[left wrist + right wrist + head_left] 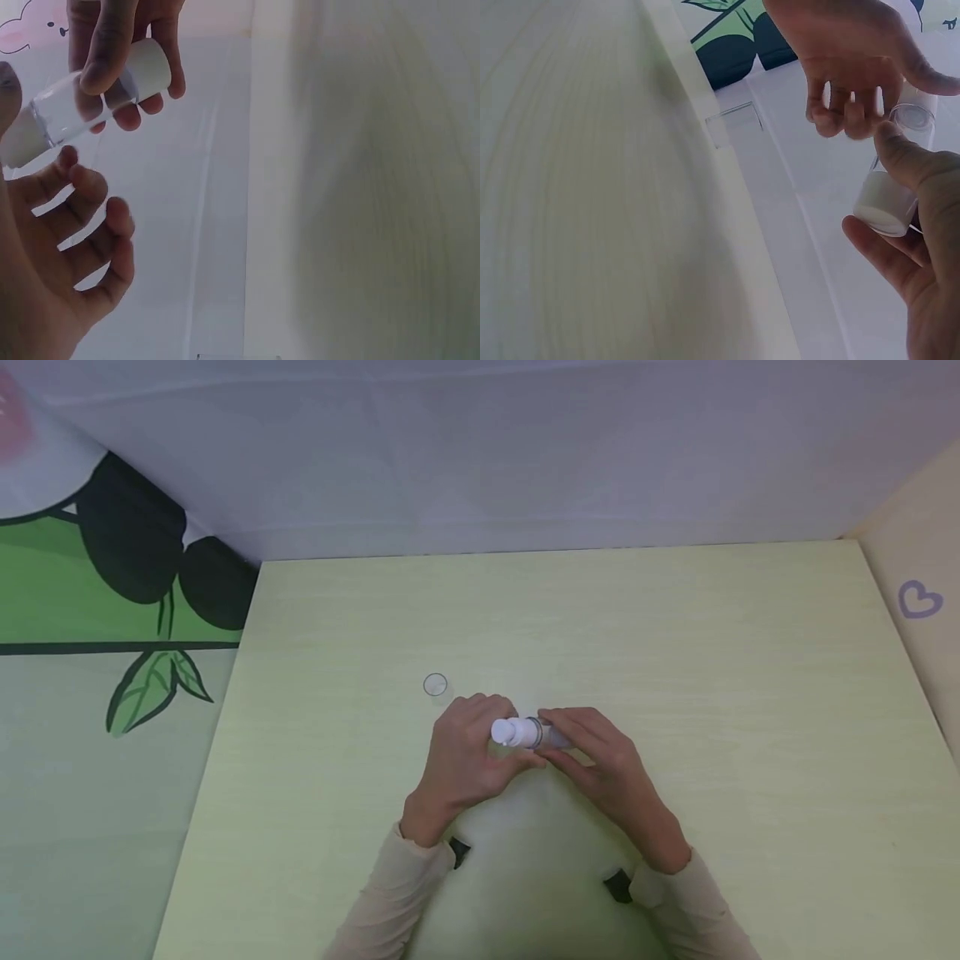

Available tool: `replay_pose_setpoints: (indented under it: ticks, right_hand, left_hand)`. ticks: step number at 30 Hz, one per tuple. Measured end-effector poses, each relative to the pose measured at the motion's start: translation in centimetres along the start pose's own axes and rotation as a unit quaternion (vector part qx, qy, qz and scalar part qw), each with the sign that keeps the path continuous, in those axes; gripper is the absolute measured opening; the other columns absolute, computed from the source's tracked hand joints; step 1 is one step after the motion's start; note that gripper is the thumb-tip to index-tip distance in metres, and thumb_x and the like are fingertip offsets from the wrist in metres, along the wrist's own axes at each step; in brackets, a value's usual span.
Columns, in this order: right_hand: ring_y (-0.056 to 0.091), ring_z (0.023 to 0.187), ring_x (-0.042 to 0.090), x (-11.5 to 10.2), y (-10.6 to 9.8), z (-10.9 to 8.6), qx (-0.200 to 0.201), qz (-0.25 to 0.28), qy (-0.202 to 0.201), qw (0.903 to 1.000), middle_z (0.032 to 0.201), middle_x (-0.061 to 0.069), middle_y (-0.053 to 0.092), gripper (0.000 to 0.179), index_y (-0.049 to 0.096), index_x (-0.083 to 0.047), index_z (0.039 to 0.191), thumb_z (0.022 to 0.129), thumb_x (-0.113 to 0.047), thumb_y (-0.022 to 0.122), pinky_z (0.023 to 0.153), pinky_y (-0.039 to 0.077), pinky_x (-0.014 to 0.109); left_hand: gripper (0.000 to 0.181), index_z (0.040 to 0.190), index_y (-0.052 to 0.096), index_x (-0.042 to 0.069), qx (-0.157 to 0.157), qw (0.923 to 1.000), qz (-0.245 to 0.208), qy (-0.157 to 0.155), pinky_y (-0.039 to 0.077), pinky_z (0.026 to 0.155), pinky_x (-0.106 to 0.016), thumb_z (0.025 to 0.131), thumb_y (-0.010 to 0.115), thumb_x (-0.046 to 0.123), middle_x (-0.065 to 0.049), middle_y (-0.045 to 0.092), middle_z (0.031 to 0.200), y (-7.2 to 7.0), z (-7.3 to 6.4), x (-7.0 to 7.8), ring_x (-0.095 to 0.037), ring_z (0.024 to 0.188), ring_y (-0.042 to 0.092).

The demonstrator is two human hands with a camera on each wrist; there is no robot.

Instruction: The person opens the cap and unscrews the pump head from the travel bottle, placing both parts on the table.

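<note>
Gripping a clear bottle (527,732) right-handed, hands (606,758) partly hiding it

Bottle (527,732) between left-hand grip (471,747) and right-hand grip (603,758), above tabletop (712,643), cap (435,685) on tabletop left and far of bottle, backdrop (525,460) beyond

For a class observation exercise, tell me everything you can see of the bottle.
The bottle looks like plastic, with a clear body, a white lower end and a stepped white top. It is tilted, held above the table. The right hand grips its body; the left hand curves around its top, though contact there is unclear.
</note>
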State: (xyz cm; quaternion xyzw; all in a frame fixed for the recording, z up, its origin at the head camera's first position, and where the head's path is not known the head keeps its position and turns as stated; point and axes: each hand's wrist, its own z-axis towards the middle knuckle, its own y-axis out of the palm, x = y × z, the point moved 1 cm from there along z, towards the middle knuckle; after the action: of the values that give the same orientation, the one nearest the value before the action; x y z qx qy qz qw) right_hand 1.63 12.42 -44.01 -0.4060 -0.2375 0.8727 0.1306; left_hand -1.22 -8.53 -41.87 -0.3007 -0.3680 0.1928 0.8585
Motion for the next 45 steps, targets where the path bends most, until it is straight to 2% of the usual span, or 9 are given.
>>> replay_pose_setpoints:
  ticks: [3,7,13,19,27,32,36,41,45]
  right_hand:
    - [0.067,0.109,0.023,0.3,-0.2,0.1,-0.001,0.013,0.001,0.9999,0.119,0.012,0.072,0.045,0.069,-0.004,0.133,0.095,-0.028,0.075,0.098,0.049,0.008]
    - [0.067,0.107,0.023,0.6,-0.4,0.2,0.001,0.023,-0.005,0.9997,0.118,0.013,0.072,0.055,0.069,-0.003,0.132,0.081,-0.006,0.088,0.096,0.050,0.009]
    - [0.067,0.106,0.022,1.1,-0.5,0.5,0.004,0.028,-0.012,0.9995,0.116,0.012,0.072,0.044,0.070,-0.003,0.131,0.094,-0.025,0.077,0.095,0.050,0.009]
    - [0.067,0.105,0.022,1.8,-0.7,0.7,0.003,0.034,-0.016,0.9993,0.115,0.012,0.073,0.051,0.071,-0.002,0.129,0.082,-0.007,0.088,0.095,0.050,0.009]
    - [0.067,0.104,0.021,2.6,-0.8,0.8,0.001,0.044,-0.018,0.9989,0.115,0.012,0.072,0.043,0.071,-0.001,0.128,0.094,-0.025,0.077,0.095,0.050,0.009]
    - [0.067,0.107,0.021,2.7,-0.9,0.7,-0.007,0.043,-0.015,0.9989,0.117,0.012,0.072,0.048,0.070,-0.003,0.131,0.086,-0.013,0.085,0.097,0.050,0.009]
    - [0.067,0.108,0.022,3.0,-1.1,0.8,-0.012,0.046,-0.012,0.9988,0.118,0.012,0.071,0.057,0.069,-0.003,0.132,0.079,-0.004,0.089,0.098,0.049,0.009]
    - [0.067,0.106,0.022,3.3,-1.4,1.0,-0.010,0.045,-0.008,0.9989,0.117,0.012,0.071,0.045,0.069,-0.004,0.131,0.095,-0.030,0.076,0.100,0.048,0.009]
    - [0.066,0.106,0.021,3.5,-1.6,1.2,-0.014,0.049,0.001,0.9987,0.117,0.011,0.071,0.049,0.068,-0.004,0.130,0.085,-0.013,0.086,0.101,0.047,0.009]
  left_hand:
    - [0.059,0.105,0.066,0.014,-0.055,0.9978,-0.035,-0.007,0.047,0.077,-0.034,0.091,0.063,0.071,0.004,0.067,0.097,-0.2,0.2,-0.3,-0.014,0.085,0.060]
    - [0.056,0.131,0.062,0.013,-0.102,0.9853,-0.136,-0.018,0.048,0.102,-0.039,0.085,0.087,0.031,-0.003,0.064,0.125,-0.4,0.3,-0.7,-0.020,0.118,0.059]
    - [0.048,0.130,0.063,0.010,-0.095,0.9681,-0.232,0.002,0.048,0.108,-0.036,0.086,0.082,0.008,-0.007,0.063,0.127,-0.5,0.6,-0.8,-0.021,0.122,0.057]
    - [0.038,0.121,0.068,0.008,-0.069,0.9687,-0.237,0.023,0.050,0.103,-0.034,0.085,0.079,0.001,-0.008,0.065,0.120,-0.3,1.1,-1.1,-0.021,0.116,0.060]
    - [0.037,0.115,0.068,0.012,-0.048,0.9807,-0.189,0.001,0.047,0.094,-0.036,0.084,0.087,0.015,-0.002,0.069,0.110,0.2,1.4,-1.3,-0.016,0.106,0.063]
    - [0.047,0.113,0.064,0.011,-0.055,0.9850,-0.163,-0.010,0.047,0.090,-0.037,0.078,0.093,0.021,0.000,0.068,0.106,0.6,1.5,-1.3,-0.014,0.100,0.063]
    - [0.058,0.122,0.061,0.007,-0.065,0.9810,-0.182,-0.013,0.050,0.094,-0.038,0.077,0.094,0.020,-0.006,0.066,0.114,0.9,1.8,-1.2,-0.016,0.107,0.060]
    - [0.051,0.130,0.059,0.005,-0.063,0.9682,-0.242,0.002,0.051,0.098,-0.038,0.086,0.084,0.014,-0.010,0.062,0.125,1.0,2.2,-0.9,-0.021,0.116,0.058]
    - [0.045,0.129,0.060,0.005,-0.059,0.9623,-0.265,0.013,0.050,0.101,-0.036,0.088,0.078,0.006,-0.011,0.062,0.124,0.9,2.5,-0.7,-0.022,0.117,0.057]
